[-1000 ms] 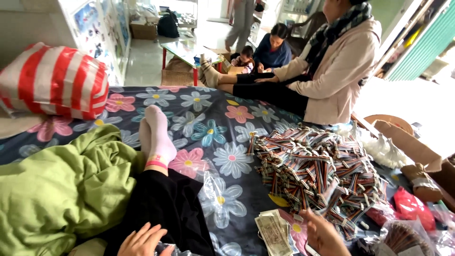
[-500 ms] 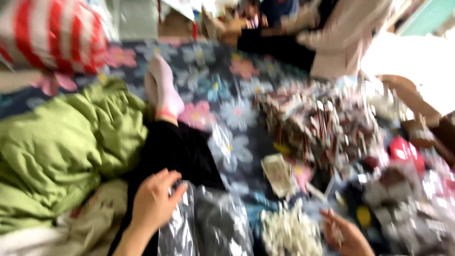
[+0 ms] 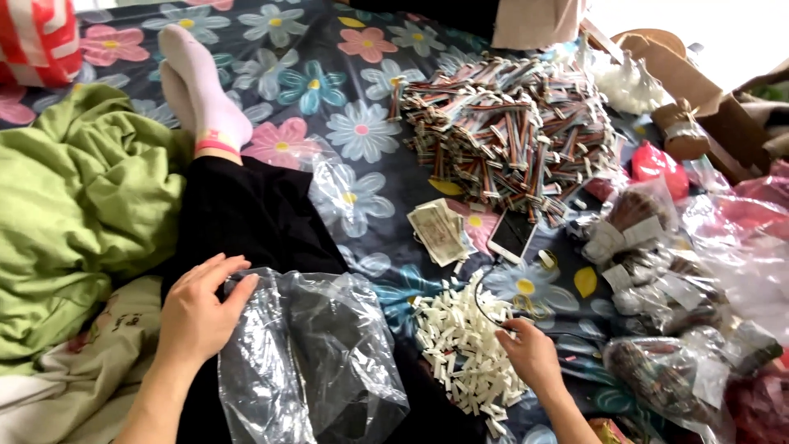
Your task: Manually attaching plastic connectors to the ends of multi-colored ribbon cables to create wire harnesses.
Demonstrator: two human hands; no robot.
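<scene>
Two hands work: the left hand [image 3: 197,316] grips a clear plastic bag [image 3: 316,362], the right hand [image 3: 532,355] pinches small white pieces [image 3: 460,349].

light: bright daylight, top right (blown out) | shadows: soft | focus: sharp, slight edge blur

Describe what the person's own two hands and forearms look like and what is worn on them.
Both the left hand and the right hand are bare: no gloves, and no rings, watch or bracelet show. Both forearms are uncovered to the bottom edge of the picture, so no sleeves are in view. The fingernails look short and unpainted. No marks or bandages show.
</scene>
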